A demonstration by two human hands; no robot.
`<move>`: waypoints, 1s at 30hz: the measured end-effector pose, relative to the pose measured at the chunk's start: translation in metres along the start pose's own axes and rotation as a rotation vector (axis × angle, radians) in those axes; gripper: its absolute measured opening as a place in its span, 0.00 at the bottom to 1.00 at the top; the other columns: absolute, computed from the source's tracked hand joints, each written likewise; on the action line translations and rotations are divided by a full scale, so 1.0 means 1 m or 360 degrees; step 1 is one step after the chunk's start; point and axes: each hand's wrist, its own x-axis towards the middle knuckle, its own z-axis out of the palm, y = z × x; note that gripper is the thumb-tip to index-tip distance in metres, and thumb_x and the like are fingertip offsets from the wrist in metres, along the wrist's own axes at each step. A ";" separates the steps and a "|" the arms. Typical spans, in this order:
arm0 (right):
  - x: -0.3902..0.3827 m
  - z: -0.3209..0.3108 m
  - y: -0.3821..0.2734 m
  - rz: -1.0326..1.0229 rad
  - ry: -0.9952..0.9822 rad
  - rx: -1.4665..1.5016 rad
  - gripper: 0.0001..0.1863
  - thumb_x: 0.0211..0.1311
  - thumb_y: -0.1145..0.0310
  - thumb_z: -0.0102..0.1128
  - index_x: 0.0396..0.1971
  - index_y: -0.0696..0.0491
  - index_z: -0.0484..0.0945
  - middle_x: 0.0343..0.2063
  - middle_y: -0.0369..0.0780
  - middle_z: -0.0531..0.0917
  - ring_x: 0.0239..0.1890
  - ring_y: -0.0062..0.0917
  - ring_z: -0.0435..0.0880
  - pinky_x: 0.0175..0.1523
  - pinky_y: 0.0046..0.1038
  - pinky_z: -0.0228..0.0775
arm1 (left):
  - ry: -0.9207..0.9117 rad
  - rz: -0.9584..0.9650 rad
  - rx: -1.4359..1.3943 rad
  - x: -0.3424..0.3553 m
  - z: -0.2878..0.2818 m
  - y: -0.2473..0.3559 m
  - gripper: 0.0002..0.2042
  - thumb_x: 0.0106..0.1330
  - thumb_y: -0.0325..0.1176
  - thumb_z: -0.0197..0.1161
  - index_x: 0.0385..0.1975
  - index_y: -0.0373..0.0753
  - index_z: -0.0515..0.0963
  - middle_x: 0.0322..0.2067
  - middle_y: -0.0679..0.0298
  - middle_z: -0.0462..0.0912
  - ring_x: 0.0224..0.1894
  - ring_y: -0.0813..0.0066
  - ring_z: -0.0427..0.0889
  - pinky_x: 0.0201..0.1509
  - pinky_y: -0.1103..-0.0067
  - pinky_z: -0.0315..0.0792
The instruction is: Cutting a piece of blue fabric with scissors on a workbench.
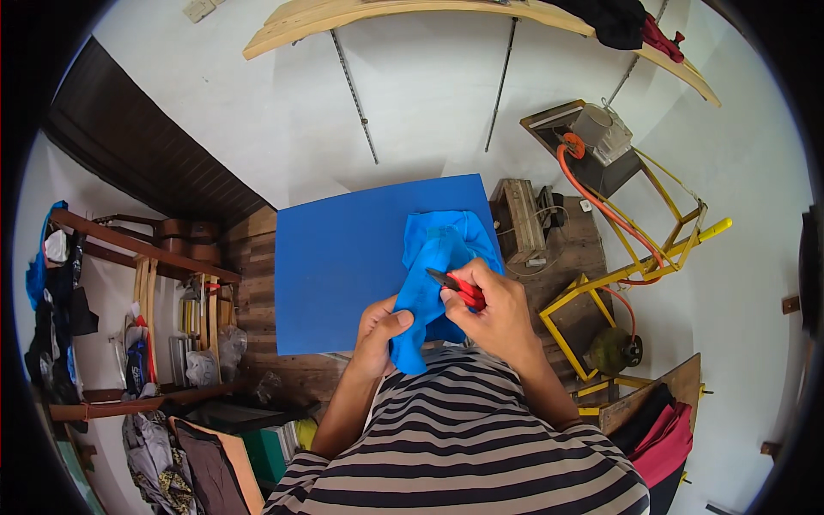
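Two bare hands are busy at the near side of the flat, plain blue rectangular desk (343, 275), just in front of the wearer's black-and-beige striped shirt (446, 438). The left hand (382, 333) grips the bright blue, soft fabric piece (422, 296), thumb pressed on top and fingers tucked beneath it. The right hand (496, 311) is closed around the small red-handled tool with a dark pointed tip (466, 292), its point over the cloth and aimed left; whether it touches the weave I can't tell. That fabric lies partly across the right part of the desk, its lower end held up past the near edge, against the shirt. Off to the right, beyond the desk, stand a weathered wooden box (517, 219) on the plank floor and a yellow metal frame (556, 302) with an orange hose (614, 215) running along it.
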 end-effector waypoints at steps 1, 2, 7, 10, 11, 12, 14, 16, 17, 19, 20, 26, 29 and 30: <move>0.000 0.001 0.000 -0.0001 -0.0004 0.0003 0.11 0.50 0.73 0.65 0.32 0.57 0.73 0.21 0.42 0.79 0.20 0.27 0.78 0.27 0.25 0.69 | -0.0025 -0.0001 -0.0027 0.000 0.000 0.000 0.20 0.60 0.40 0.56 0.39 0.24 0.74 0.25 0.60 0.78 0.21 0.78 0.75 0.24 0.83 0.70; 0.000 0.001 0.000 -0.0004 0.0003 0.0003 0.11 0.51 0.73 0.65 0.31 0.57 0.72 0.21 0.42 0.79 0.20 0.27 0.78 0.27 0.25 0.69 | 0.0009 0.0000 -0.0004 0.000 0.000 0.000 0.20 0.60 0.40 0.56 0.39 0.24 0.74 0.25 0.60 0.78 0.21 0.78 0.75 0.24 0.83 0.70; -0.001 0.004 0.000 -0.0061 0.0060 0.0046 0.10 0.51 0.73 0.65 0.30 0.58 0.72 0.21 0.42 0.79 0.20 0.25 0.78 0.27 0.25 0.69 | -0.0002 0.0008 -0.0030 0.001 0.003 0.002 0.19 0.60 0.40 0.56 0.39 0.25 0.74 0.26 0.59 0.78 0.22 0.78 0.75 0.26 0.82 0.70; -0.001 0.003 0.000 0.0041 -0.0054 0.0050 0.10 0.51 0.74 0.65 0.31 0.58 0.72 0.21 0.41 0.78 0.20 0.23 0.77 0.28 0.24 0.69 | -0.0009 0.0000 -0.0044 0.001 0.004 0.002 0.19 0.60 0.40 0.56 0.39 0.26 0.74 0.27 0.59 0.78 0.24 0.77 0.76 0.27 0.82 0.71; -0.001 0.003 0.000 0.0017 -0.0046 0.0102 0.11 0.50 0.74 0.65 0.31 0.58 0.72 0.21 0.41 0.78 0.20 0.22 0.77 0.28 0.23 0.69 | 0.0021 -0.0005 -0.0020 0.001 0.004 0.002 0.19 0.60 0.40 0.56 0.39 0.26 0.74 0.27 0.59 0.78 0.24 0.77 0.76 0.27 0.82 0.71; -0.002 0.003 0.000 -0.0006 -0.0039 0.0155 0.11 0.50 0.74 0.65 0.31 0.58 0.73 0.21 0.41 0.78 0.21 0.21 0.77 0.28 0.23 0.69 | 0.0016 0.0004 -0.0028 0.001 0.004 0.002 0.19 0.60 0.40 0.56 0.39 0.26 0.73 0.28 0.59 0.78 0.25 0.77 0.76 0.28 0.82 0.71; -0.003 0.002 0.001 -0.0017 -0.0110 0.0109 0.12 0.49 0.72 0.66 0.31 0.57 0.72 0.22 0.41 0.80 0.21 0.26 0.79 0.27 0.25 0.70 | 0.0012 0.0015 -0.0041 0.001 0.004 0.002 0.19 0.61 0.39 0.56 0.40 0.26 0.73 0.29 0.59 0.78 0.26 0.77 0.77 0.29 0.82 0.72; -0.003 0.003 0.003 -0.0030 -0.0184 0.0066 0.13 0.48 0.70 0.67 0.30 0.56 0.72 0.23 0.42 0.81 0.21 0.31 0.81 0.26 0.28 0.71 | 0.0009 0.0006 -0.0078 0.001 0.004 0.001 0.20 0.61 0.39 0.56 0.42 0.25 0.73 0.30 0.58 0.79 0.28 0.76 0.77 0.32 0.82 0.72; -0.004 0.006 0.004 -0.0047 -0.0146 0.0122 0.13 0.48 0.71 0.67 0.31 0.56 0.72 0.23 0.42 0.81 0.21 0.31 0.81 0.26 0.28 0.71 | 0.0036 0.0005 -0.0066 0.001 0.004 0.001 0.20 0.61 0.39 0.56 0.42 0.25 0.73 0.30 0.58 0.79 0.28 0.76 0.77 0.32 0.82 0.72; -0.004 0.009 0.009 -0.0063 -0.0107 0.0176 0.13 0.48 0.71 0.67 0.31 0.56 0.73 0.23 0.43 0.81 0.21 0.32 0.81 0.25 0.28 0.71 | -0.0023 0.0036 -0.0078 0.002 0.003 0.001 0.21 0.61 0.40 0.56 0.43 0.25 0.73 0.31 0.58 0.79 0.29 0.76 0.77 0.33 0.82 0.73; -0.004 0.010 0.012 -0.0112 -0.0122 0.0179 0.13 0.48 0.71 0.66 0.32 0.56 0.73 0.22 0.42 0.80 0.20 0.30 0.80 0.25 0.27 0.70 | 0.0002 0.0028 -0.0059 0.002 0.003 0.001 0.21 0.61 0.40 0.56 0.43 0.25 0.73 0.31 0.58 0.79 0.29 0.76 0.77 0.33 0.82 0.73; 0.006 0.007 0.029 0.0033 0.0194 0.0598 0.14 0.56 0.65 0.63 0.39 0.56 0.73 0.18 0.30 0.69 0.22 0.13 0.66 0.27 0.19 0.61 | 0.0005 -0.0001 -0.0074 -0.001 -0.003 0.000 0.22 0.60 0.40 0.56 0.43 0.24 0.73 0.30 0.57 0.80 0.28 0.76 0.77 0.32 0.82 0.72; 0.024 -0.003 0.042 0.0297 0.0276 0.0538 0.15 0.60 0.62 0.62 0.41 0.56 0.74 0.18 0.27 0.66 0.23 0.10 0.63 0.27 0.17 0.57 | -0.0067 -0.0029 -0.0021 -0.003 -0.005 -0.002 0.24 0.57 0.42 0.57 0.43 0.23 0.73 0.30 0.57 0.80 0.27 0.75 0.77 0.32 0.82 0.72; 0.031 -0.006 0.046 0.0501 -0.0013 0.0713 0.12 0.62 0.63 0.60 0.38 0.55 0.74 0.17 0.26 0.64 0.19 0.09 0.60 0.24 0.16 0.51 | -0.0084 -0.0033 -0.0044 -0.003 -0.005 -0.004 0.23 0.58 0.40 0.57 0.46 0.24 0.73 0.28 0.60 0.78 0.25 0.78 0.75 0.29 0.83 0.71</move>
